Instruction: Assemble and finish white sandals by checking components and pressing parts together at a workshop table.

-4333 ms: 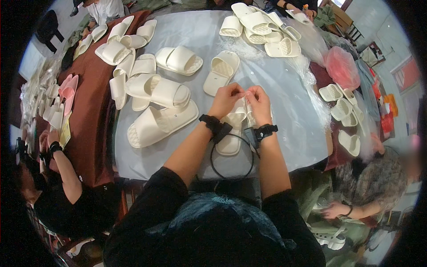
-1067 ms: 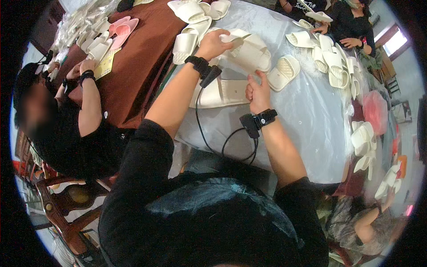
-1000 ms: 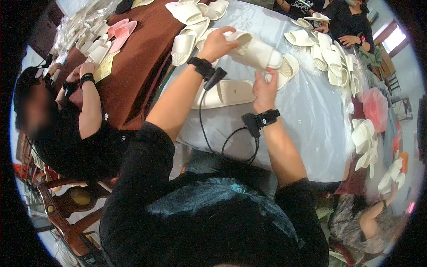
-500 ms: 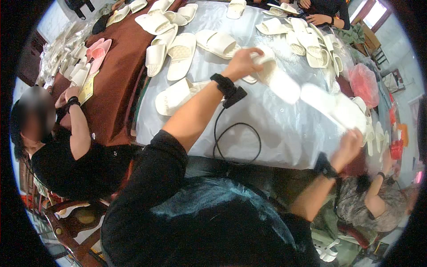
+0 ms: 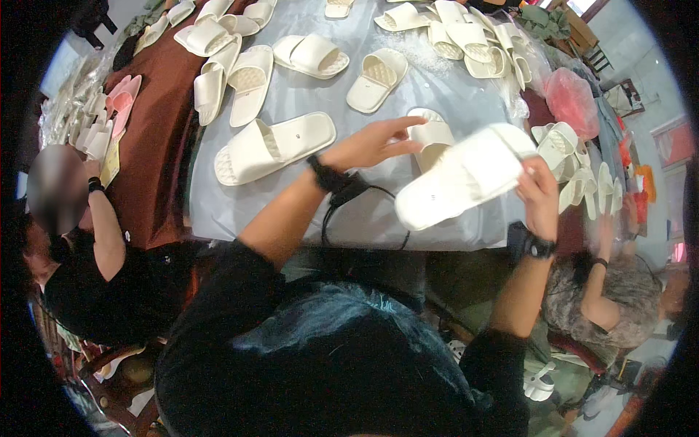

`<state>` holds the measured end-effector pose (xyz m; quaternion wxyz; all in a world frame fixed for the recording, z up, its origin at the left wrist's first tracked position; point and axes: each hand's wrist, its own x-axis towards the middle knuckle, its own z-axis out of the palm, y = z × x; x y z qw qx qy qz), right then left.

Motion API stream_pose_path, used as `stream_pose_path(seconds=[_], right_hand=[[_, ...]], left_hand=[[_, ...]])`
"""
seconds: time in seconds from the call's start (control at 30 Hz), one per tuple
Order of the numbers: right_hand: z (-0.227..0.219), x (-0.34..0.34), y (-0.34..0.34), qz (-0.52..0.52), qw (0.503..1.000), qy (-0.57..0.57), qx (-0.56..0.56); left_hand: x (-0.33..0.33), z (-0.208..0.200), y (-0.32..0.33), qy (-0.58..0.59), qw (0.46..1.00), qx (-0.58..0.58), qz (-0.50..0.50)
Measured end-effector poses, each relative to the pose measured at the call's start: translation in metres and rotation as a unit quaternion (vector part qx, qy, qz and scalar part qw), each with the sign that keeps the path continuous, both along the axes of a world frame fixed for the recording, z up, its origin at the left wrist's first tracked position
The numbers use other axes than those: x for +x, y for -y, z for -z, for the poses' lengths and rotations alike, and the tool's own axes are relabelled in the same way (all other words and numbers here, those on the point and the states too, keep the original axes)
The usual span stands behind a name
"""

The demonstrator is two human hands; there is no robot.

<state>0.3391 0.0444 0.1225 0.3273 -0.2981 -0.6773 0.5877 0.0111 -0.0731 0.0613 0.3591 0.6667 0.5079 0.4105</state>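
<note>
My right hand [image 5: 537, 195] grips a white slide slipper [image 5: 431, 198] by its strap end, holding it tilted above the table. Behind it, a second white slide slipper [image 5: 432, 134] is partly covered by the held one. At that slipper's left edge is my left hand [image 5: 375, 143], its fingers spread; whether they touch the slipper is hard to make out. A single cream slipper [image 5: 306, 135] lies left of my left hand, and another [image 5: 373, 87] lies beyond it.
Plastic sheeting [image 5: 291, 211] covers the table. More pale slippers [image 5: 473, 40] are heaped at the far right, near a pink plastic bag [image 5: 570, 103]. A black cable [image 5: 328, 226] hangs from my left wrist. Co-workers sit left [image 5: 109, 277] and right [image 5: 604, 291].
My right hand has raised its slipper and swung it leftward, in front of the other one. My left hand has come nearer, its fingers now spread beside the second slipper. The view has shifted.
</note>
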Motion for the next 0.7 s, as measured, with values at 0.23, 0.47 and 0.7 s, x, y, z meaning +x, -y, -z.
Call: stream_pose_path(seconds=[0.23, 0.47, 0.7], right_hand=[[0.023, -0.163, -0.047, -0.3, 0.944, 0.136, -0.011], [0.04, -0.17, -0.026, -0.133, 0.927, 0.239, 0.258], [0.005, -0.128, 0.081, -0.031, 0.818, 0.244, 0.52]], left_hand=[[-0.001, 0.001, 0.141, -0.087, 0.981, -0.154, -0.081], [-0.021, -0.077, 0.246, -0.177, 0.974, -0.116, -0.082], [-0.025, -0.073, 0.233, -0.12, 0.967, -0.059, -0.217]])
